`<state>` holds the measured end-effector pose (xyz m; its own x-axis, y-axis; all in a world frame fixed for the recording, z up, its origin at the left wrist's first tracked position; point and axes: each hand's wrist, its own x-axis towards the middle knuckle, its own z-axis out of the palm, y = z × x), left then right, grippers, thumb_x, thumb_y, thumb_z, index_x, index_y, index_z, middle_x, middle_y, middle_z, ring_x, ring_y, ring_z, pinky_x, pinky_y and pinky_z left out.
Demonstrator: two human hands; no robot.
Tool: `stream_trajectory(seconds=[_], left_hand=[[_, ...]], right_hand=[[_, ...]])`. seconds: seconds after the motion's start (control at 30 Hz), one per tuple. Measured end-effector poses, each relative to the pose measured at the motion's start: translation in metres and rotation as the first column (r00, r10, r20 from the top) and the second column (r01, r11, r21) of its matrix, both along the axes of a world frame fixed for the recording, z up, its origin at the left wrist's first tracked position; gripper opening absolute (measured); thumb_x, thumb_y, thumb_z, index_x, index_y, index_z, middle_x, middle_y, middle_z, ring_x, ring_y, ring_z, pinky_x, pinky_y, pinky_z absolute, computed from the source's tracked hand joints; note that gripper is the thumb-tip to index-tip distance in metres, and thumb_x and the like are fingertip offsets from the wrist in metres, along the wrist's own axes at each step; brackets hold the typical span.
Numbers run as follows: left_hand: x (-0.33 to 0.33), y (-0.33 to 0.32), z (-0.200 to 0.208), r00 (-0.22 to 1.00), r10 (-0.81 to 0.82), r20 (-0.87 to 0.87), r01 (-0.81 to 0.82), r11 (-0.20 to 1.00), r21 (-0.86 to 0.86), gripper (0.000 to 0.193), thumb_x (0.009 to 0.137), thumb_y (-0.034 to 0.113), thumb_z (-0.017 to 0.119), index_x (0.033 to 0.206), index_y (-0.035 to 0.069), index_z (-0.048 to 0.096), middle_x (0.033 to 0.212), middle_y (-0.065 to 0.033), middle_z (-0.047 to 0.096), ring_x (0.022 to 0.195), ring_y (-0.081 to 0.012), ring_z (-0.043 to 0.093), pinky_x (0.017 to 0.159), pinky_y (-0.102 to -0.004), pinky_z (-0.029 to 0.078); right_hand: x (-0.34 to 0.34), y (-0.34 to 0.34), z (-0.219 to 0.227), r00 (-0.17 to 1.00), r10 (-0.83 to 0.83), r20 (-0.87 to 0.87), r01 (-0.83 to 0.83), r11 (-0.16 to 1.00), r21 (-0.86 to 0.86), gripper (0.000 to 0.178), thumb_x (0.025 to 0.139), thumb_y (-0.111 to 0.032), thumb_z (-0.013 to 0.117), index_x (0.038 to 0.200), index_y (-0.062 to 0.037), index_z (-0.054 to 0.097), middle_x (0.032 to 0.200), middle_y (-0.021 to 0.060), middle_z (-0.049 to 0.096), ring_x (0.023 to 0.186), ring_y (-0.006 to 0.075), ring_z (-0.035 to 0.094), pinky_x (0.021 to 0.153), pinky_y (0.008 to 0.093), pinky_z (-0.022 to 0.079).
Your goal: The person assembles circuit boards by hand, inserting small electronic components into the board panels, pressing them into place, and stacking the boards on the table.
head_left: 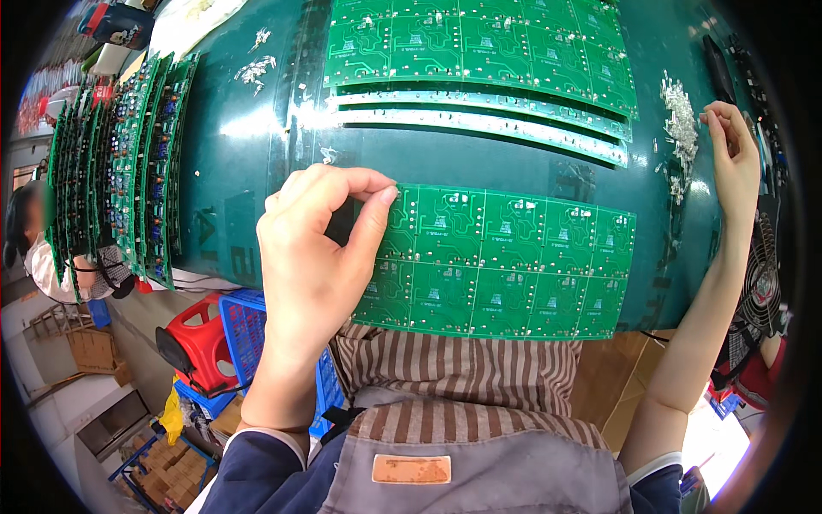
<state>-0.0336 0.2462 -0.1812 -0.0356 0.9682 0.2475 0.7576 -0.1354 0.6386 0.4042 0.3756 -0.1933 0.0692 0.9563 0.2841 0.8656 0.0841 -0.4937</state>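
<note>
Left hand point(312, 236) overlaps green board point(505, 265), tabletop point(479, 158) beyond far edge.

L hand point(317, 227) is back-up in front of the torso, thumb point(374, 221) & index point(370, 179) extended w/ tips close together, other fingers curled under, L forearm point(281, 377) short & steep below it. R arm point(698, 343) reaches fwd and well out to the R, R hand point(736, 158) w/ fingers bent toward its thumb, exact tip contact unclear
</note>
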Motion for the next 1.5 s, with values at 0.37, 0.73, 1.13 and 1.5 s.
stream_trajectory(seconds=[0.37,0.73,1.13,1.5], left_hand=[[0.008,0.002,0.009,0.973,-0.033,-0.230,0.036,0.999,0.009,0.006,0.083,0.004,0.075,0.087,0.003,0.071,0.081,-0.0080,0.070,0.076,-0.0219,0.067,0.075,-0.0316,0.048],[0.023,0.010,0.016,0.882,-0.134,-0.451,0.135,0.990,-0.030,0.004,0.083,0.007,0.074,0.086,0.006,0.072,0.082,-0.0054,0.070,0.076,-0.0229,0.064,0.083,-0.0346,0.041],[0.027,0.002,0.006,0.909,-0.073,-0.411,0.066,0.997,-0.030,0.011,0.083,0.007,0.074,0.094,0.005,0.075,0.086,-0.0057,0.070,0.082,-0.0209,0.066,0.085,-0.0333,0.042],[-0.005,-0.007,0.017,0.994,-0.102,-0.045,0.102,0.995,-0.004,0.023,0.083,-0.003,0.072,0.105,0.003,0.073,0.091,-0.0071,0.071,0.090,-0.0183,0.067,0.084,-0.0292,0.047]], right_hand=[[-0.043,-0.067,-0.001,0.988,0.029,-0.150,0.001,0.981,0.195,0.015,0.099,-0.009,0.062,0.109,0.0009,0.069,0.101,0.0026,0.070,0.092,0.0076,0.061,0.086,0.0229,0.046],[-0.104,-0.139,-0.007,0.750,0.113,-0.651,-0.227,0.970,-0.092,0.008,0.097,0.006,0.056,0.104,0.0072,0.060,0.106,0.0111,0.064,0.098,0.0123,0.060,0.086,0.0237,0.047],[-0.110,-0.120,-0.014,0.926,0.215,-0.309,-0.224,0.975,0.005,0.006,0.088,0.005,0.066,0.093,0.0028,0.065,0.089,0.0092,0.067,0.073,0.0159,0.061,0.067,0.0264,0.050],[-0.131,-0.127,0.019,0.953,0.179,-0.243,-0.197,0.979,-0.049,0.007,0.089,0.010,0.059,0.093,0.0040,0.061,0.093,0.0104,0.064,0.083,0.0144,0.061,0.072,0.0243,0.049]])
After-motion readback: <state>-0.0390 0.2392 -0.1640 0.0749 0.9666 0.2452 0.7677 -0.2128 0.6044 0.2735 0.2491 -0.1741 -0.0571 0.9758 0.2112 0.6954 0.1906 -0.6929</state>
